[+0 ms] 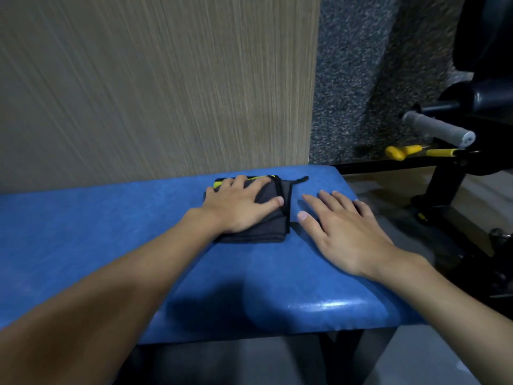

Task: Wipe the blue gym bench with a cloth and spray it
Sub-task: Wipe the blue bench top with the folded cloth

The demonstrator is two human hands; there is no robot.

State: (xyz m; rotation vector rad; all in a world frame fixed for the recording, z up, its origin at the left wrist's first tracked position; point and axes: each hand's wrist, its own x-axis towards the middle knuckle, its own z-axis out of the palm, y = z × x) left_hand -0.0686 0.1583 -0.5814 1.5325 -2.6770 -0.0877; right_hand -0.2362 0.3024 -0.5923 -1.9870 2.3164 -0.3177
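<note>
The left hand presses flat on the folded cloth on the bench, the right hand lies open beside it; wiping seems underway, next a firm sliding push.

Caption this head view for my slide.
Left hand presses folded dark cloth on blue bench; right hand open beside it.

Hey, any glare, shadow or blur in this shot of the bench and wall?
Head view: bright glare streak on the blue bench near its front edge; a dark shadow beside it; the wall looks streaked, likely motion blur; left hand and dark cloth look sharp.
</note>
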